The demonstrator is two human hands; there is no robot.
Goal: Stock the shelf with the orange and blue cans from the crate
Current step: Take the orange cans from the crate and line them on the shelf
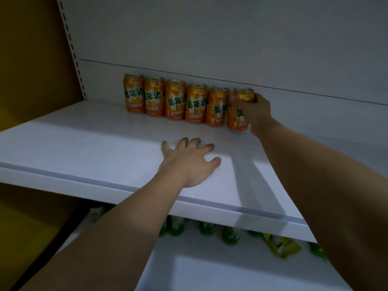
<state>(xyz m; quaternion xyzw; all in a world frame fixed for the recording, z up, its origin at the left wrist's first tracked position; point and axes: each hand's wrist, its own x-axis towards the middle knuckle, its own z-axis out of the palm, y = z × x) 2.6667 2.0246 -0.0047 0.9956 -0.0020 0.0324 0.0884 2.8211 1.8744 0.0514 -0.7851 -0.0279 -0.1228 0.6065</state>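
Several orange cans stand upright in a row along the back of the white shelf. My right hand grips the rightmost orange can, which stands at the row's right end next to its neighbour. My left hand rests palm down on the shelf in front of the row, fingers spread, holding nothing. No blue cans and no crate are in view.
The shelf's back panel rises behind the cans, with a slotted upright at the left. Bare shelf lies to the right of the row. On the lower shelf lie green and yellow packets. A yellow wall is on the left.
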